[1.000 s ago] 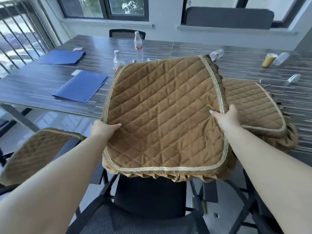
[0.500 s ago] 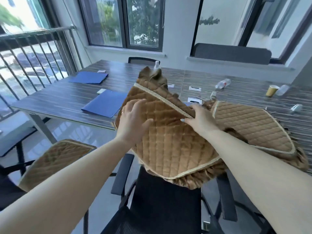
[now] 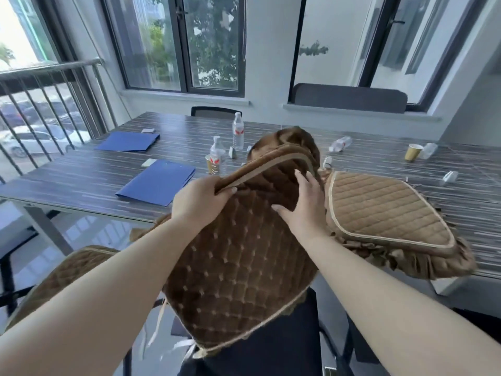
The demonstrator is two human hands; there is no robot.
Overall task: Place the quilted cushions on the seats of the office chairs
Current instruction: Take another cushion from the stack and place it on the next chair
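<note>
Table carrying one spare cushion at near right edge. Left chair already covered. Held cushion tilted above bare black chair, not yet seated. Left hand gripping its trimmed edge; right hand flat, fingers spread on it.

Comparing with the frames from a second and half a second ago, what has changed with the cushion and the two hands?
The held cushion, flat and gripped at both side edges a second ago, is now turned over, hanging over the black chair. The left hand now grips its trimmed upper edge; the right hand rests on the fabric. The cushion on the table and the blue folders stayed put.
</note>
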